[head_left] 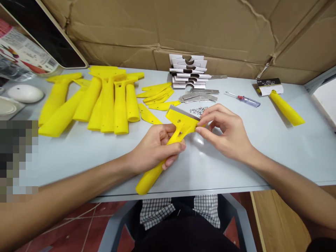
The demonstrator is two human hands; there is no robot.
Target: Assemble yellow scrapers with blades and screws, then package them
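A yellow scraper (151, 178) lies tilted in my left hand (162, 147), whose fingers wrap round the neck of its handle. Along the top edge of its head runs a thin metal blade. My right hand (225, 131) pinches the right end of the head between thumb and fingertips; whether a small screw is under them I cannot make out. Just behind the head lies a pile of small screws (199, 111). Loose metal blades (201, 95) and several flat yellow plates (157, 94) are spread beyond it.
Several yellow scraper handles (107, 101) lie in a group at the left. White card sleeves (189, 75) are stacked at the back. To the right are a screwdriver (244, 99) and a scraper with a card sleeve (286, 106). A white mouse (25, 93) sits far left. Cardboard (183, 28) walls the back.
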